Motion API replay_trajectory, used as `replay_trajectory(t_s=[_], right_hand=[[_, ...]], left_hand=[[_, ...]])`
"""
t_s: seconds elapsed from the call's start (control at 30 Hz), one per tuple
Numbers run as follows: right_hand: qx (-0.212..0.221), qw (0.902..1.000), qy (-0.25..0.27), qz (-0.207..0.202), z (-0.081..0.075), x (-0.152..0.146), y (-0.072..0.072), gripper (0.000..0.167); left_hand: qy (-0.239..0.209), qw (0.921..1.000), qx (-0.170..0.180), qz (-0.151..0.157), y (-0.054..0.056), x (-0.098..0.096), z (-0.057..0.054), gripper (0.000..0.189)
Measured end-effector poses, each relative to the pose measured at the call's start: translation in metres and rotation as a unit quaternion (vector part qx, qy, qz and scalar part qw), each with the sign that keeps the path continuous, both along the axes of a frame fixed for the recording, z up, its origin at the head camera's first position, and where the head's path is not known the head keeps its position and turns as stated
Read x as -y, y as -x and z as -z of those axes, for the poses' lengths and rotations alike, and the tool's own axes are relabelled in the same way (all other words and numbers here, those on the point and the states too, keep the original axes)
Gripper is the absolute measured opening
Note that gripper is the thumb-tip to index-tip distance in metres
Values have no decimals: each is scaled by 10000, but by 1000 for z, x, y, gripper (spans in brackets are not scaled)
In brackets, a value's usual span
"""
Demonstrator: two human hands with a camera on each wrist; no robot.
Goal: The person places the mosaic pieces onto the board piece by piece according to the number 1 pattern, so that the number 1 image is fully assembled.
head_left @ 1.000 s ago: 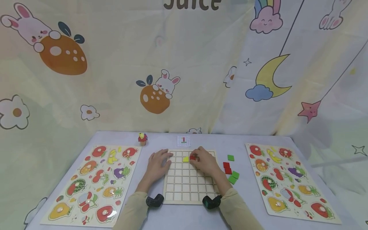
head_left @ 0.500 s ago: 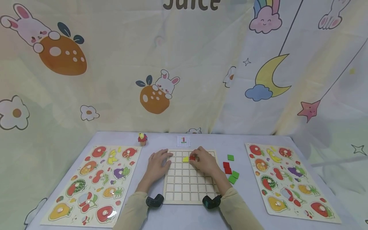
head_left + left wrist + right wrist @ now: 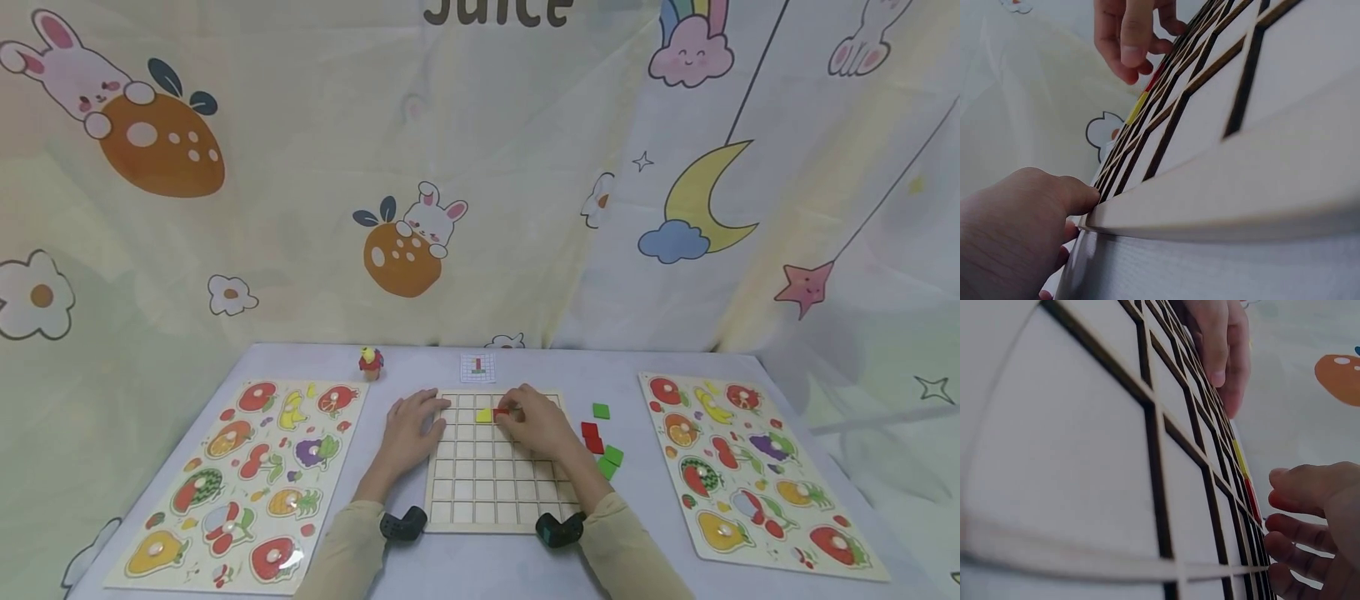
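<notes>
A pale wooden grid board [image 3: 483, 471] lies in front of me. In its upper rows a yellow square tile [image 3: 483, 416] and a red square tile [image 3: 499, 414] sit side by side. My right hand [image 3: 537, 427] is over the red tile and partly covers it in the head view. The right wrist view shows the thumb and fingers of that hand spread, with a gap between them and the red tile [image 3: 1252, 499]. My left hand [image 3: 412, 429] rests at the board's left edge, its thumb on the frame in the left wrist view.
Right of the board lie loose red tiles [image 3: 592, 432] and green tiles [image 3: 612, 456]. Behind it is a small pattern card [image 3: 478, 367], with a parrot figure [image 3: 371, 364] to the left. Fruit puzzle boards stand left [image 3: 183, 577] and right [image 3: 765, 563]. A printed cloth hangs behind.
My right hand has eased slightly off the red tile, its wrist shifting a little to the right. My left hand holds still at the board's edge.
</notes>
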State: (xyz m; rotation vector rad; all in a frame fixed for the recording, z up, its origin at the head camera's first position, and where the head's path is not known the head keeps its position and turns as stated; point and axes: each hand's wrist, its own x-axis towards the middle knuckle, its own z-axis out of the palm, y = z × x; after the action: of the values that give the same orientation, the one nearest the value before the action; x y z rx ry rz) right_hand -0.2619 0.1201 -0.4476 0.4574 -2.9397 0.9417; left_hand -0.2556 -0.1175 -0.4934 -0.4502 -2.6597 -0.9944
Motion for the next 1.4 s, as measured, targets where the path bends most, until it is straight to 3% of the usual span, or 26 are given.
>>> replay_trajectory(t_s=[0.17,0.6,1.0,1.4], right_hand=[[-76,9999,112,44,-2,-8,-2,4],[-172,9995,236,121,-11,-36,-10,6],[-126,9988,428,224,-8,-58,-15,5],[100,9989,79,442,-10,-78,-17,6]], left_hand=[[9,10000,-24,7,1,0,1,28],[41,10000,21,-24,2,0,2,29],[55,10000,17,-13,2,0,0,29],[53,10000,-23,13,2,0,0,29]])
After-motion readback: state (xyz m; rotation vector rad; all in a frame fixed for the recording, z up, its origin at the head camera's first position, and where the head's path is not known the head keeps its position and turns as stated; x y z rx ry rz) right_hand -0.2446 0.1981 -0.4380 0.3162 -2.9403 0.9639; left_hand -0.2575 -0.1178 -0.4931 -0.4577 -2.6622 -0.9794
